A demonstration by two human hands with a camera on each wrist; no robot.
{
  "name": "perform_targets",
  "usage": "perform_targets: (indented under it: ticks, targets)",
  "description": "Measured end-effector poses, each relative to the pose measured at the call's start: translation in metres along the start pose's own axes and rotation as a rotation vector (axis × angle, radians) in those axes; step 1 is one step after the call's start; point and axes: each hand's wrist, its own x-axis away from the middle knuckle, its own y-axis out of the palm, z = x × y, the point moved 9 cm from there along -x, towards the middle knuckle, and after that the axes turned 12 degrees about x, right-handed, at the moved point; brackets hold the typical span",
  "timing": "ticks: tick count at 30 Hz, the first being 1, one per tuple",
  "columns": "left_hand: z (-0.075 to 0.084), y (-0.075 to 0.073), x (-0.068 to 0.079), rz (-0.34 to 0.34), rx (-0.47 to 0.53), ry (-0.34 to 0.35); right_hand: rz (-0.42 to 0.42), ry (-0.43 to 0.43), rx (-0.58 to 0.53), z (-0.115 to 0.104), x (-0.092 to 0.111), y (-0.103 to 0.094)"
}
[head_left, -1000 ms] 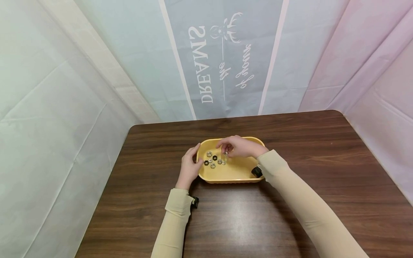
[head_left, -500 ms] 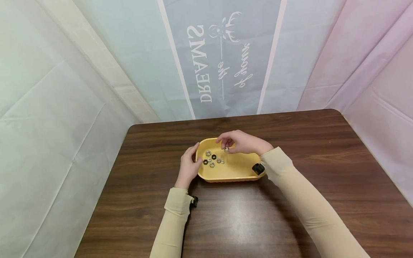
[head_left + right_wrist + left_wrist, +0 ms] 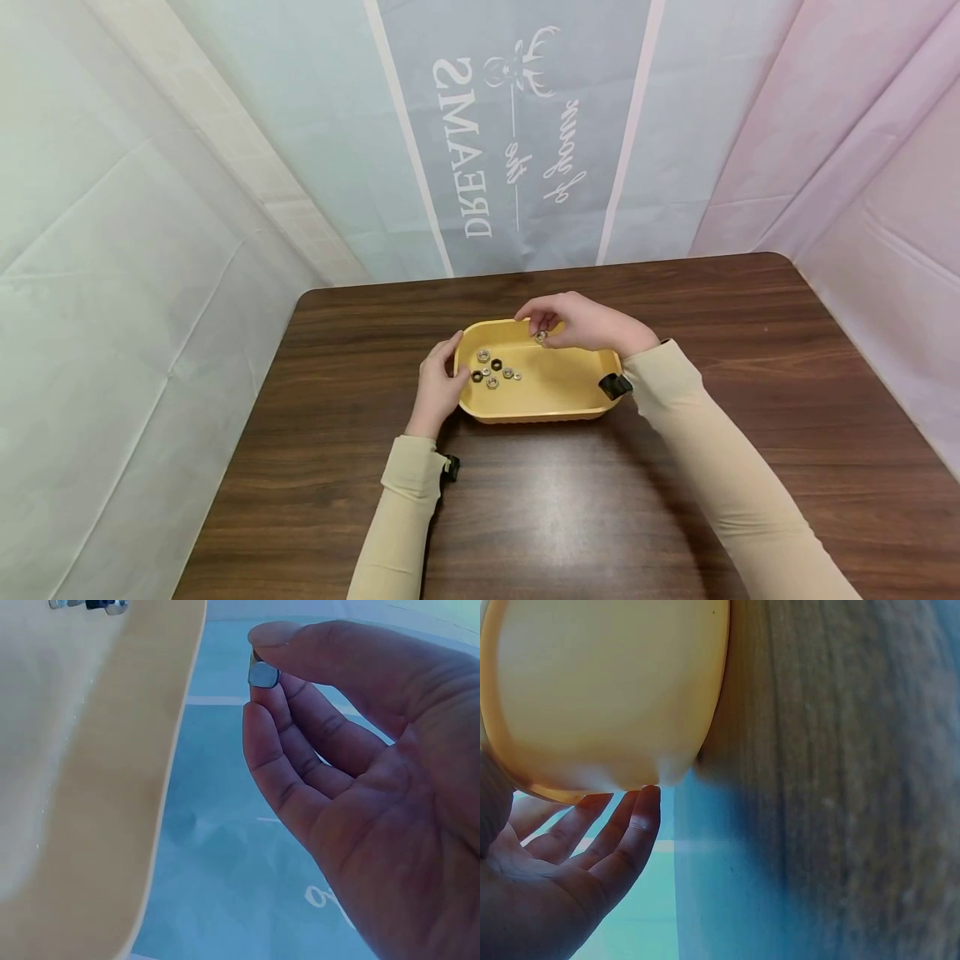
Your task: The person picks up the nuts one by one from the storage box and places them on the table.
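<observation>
A shallow yellow tray sits on the brown table. My left hand holds its left end, thumb over the rim and fingers along the outer wall; the left wrist view shows the fingertips against the tray's outside. Above the tray's far side, my right hand pinches a silver hex nut between thumb and fingers. Several loose nuts lie in the tray's left half: silver ones such as a larger nut, a small nut, and a black nut.
The wood-grain table extends around the tray. Behind it hangs a pale blue cloth with mirrored lettering. White cloth sheets close off the sides. Each wrist carries a small black device.
My right hand has lifted the nut up from among the others, moving it toward the tray's far rim and to the right. The left hand stays on the tray's left end.
</observation>
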Motion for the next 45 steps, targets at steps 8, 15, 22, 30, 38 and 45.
perform_targets:
  ticks: [8, 15, 22, 30, 38, 45]
  targets:
    - [0.001, -0.001, 0.0, 0.003, -0.004, 0.008, 0.012, 0.001, 0.045, 0.0, 0.009, -0.004]
    - [0.003, 0.0, 0.0, 0.003, -0.014, 0.019, 0.012, 0.031, 0.045, 0.006, 0.019, -0.003]
    - [0.0, 0.0, 0.0, 0.004, -0.018, 0.009, 0.034, 0.035, 0.057, 0.014, 0.032, -0.005]
    - [-0.002, 0.0, 0.0, 0.005, -0.004, 0.0, 0.056, 0.068, 0.055, 0.025, 0.049, -0.004]
    - [-0.001, -0.001, 0.0, 0.008, 0.001, 0.002, 0.08, 0.083, 0.08, 0.033, 0.064, 0.001]
    - [0.0, -0.001, 0.0, 0.008, 0.005, 0.004, 0.108, 0.128, 0.076, 0.041, 0.078, -0.005]
